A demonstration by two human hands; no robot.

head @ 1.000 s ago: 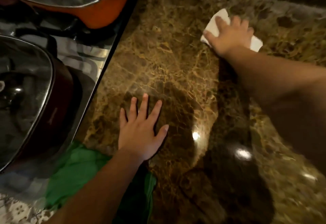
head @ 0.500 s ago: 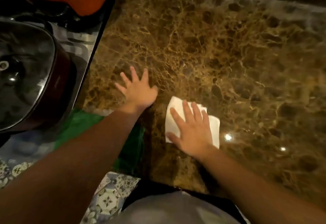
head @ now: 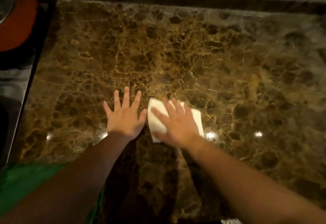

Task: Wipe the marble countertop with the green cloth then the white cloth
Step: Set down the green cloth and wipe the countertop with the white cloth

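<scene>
Folded white cloth [head: 157,118] is pressed flat onto the glossy brown veined marble table [head: 194,56] by the right hand [head: 176,125], fingers spread over it. Just beside it, the left hand [head: 124,116] is laid flat, fingers released. Crumpled green cloth [head: 26,179] is seen at the near-left edge.

Marble countertop [head: 176,51] filling the frame.
White cloth [head: 157,118] lying at centre, green cloth [head: 23,181] sitting at lower left, both hands resting flat on it.
</scene>
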